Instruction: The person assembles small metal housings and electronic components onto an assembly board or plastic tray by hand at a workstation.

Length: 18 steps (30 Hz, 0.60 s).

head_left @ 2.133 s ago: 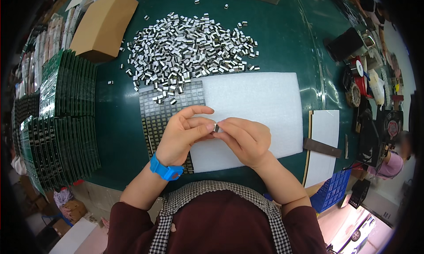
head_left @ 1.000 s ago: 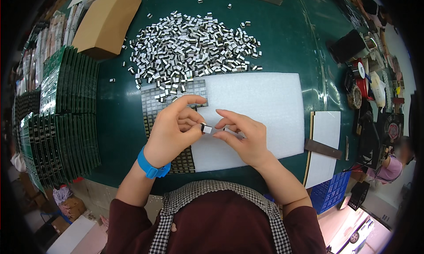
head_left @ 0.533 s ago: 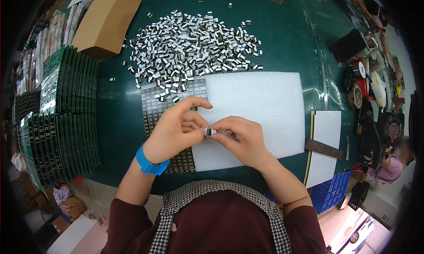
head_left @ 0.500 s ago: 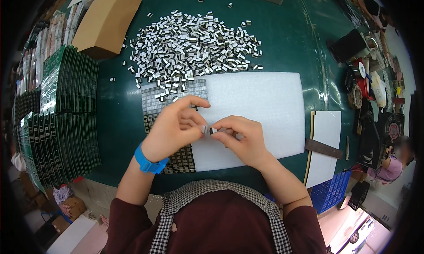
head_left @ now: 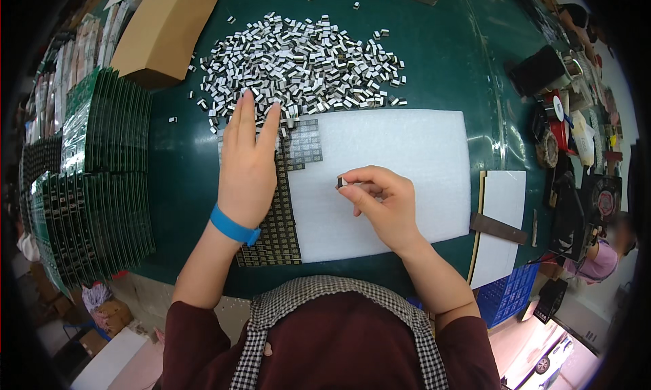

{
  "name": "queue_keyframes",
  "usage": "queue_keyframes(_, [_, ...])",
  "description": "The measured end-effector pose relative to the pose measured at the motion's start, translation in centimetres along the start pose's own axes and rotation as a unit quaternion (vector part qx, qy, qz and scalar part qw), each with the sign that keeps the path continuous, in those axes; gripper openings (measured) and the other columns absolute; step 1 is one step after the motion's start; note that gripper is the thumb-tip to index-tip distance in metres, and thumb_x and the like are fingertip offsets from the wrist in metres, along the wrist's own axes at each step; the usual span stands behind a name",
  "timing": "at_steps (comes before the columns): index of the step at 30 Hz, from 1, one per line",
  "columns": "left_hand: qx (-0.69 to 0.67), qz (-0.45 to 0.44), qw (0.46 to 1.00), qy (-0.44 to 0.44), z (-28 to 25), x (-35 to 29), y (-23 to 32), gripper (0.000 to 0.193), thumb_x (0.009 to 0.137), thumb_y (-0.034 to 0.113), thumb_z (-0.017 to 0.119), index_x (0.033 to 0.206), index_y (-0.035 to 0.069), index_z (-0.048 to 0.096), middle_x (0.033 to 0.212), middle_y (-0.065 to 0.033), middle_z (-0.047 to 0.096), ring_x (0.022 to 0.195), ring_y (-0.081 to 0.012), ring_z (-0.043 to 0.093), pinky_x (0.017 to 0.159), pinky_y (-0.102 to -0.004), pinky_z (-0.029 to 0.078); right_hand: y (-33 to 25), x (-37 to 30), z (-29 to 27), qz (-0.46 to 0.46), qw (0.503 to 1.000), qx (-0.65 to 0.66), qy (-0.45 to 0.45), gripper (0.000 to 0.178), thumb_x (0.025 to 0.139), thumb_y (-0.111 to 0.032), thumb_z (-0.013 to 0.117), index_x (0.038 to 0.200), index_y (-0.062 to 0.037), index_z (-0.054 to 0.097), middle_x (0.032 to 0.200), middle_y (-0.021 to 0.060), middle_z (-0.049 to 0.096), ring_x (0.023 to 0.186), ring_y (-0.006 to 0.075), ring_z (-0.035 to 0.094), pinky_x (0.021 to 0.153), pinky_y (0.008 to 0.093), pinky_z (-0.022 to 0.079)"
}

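My left hand (head_left: pixel 248 170), with a blue wristband (head_left: pixel 230 225), reaches over the near edge of the pile of small white-and-black blocks (head_left: pixel 298 65). Its fingers are stretched out and apart; whether the tips touch any block I cannot tell. Between thumb and forefinger, my right hand (head_left: pixel 386 207) pinches one small white-and-black block (head_left: pixel 341 182) above a white foam sheet (head_left: pixel 393 153). On the sheet's left part lies a grid of small dark pieces with gold marks (head_left: pixel 271 244), greyer at its far end. My left hand and forearm cover part of this grid.
Upright green circuit boards (head_left: pixel 102 207) stand in rows at the left, with a brown cardboard box (head_left: pixel 163 34) behind. To the right, a dark flat bar (head_left: pixel 498 229) lies across a white board (head_left: pixel 502 193). Beyond are wire spools and tools. A person (head_left: pixel 600 254) sits at far right.
My left hand has left my right hand and moved away from me to the pile, its fingers straightening. My right hand has shifted slightly right, still pinching a block.
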<state>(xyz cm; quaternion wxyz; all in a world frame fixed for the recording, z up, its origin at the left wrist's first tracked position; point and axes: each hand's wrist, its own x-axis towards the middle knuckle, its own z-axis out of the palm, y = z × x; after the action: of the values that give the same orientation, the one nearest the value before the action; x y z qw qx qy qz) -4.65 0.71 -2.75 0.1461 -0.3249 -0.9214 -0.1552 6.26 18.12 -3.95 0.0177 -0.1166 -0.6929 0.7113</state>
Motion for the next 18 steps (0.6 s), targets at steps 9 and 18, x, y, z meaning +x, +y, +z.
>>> queue_keyframes(9, [-0.191, 0.055, 0.97, -0.139, -1.0, -1.0, 1.3, 0.028, 0.066, -0.002, 0.066, 0.094, -0.001, 0.061, 0.089, -0.0103, 0.059, 0.082, -0.0272, 0.055, 0.071, -0.0363, 0.047, -0.4, 0.0, -0.2, 0.024, 1.0, -0.006, 0.015, 0.016, 0.079, -0.011, 0.069, 0.09, -0.0012, 0.065, 0.081, 0.0044, 0.064, 0.054, 0.0063, 0.055, 0.047, 0.0179, 0.041])
queue_keyframes(18, [0.144, 0.285, 0.947, -0.019, 1.2, -3.0, 1.7, 0.027, 0.067, 0.003, 0.058, 0.092, -0.008, 0.061, 0.091, -0.0146, 0.059, 0.087, -0.024, 0.059, 0.066, -0.0275, 0.052, -0.7, 0.0, -0.2, 0.026, 0.999, -0.027, 0.003, 0.014, 0.079, -0.003, 0.067, 0.092, 0.0015, 0.063, 0.076, 0.0044, 0.063, 0.056, 0.0056, 0.055, 0.049, 0.0172, 0.043])
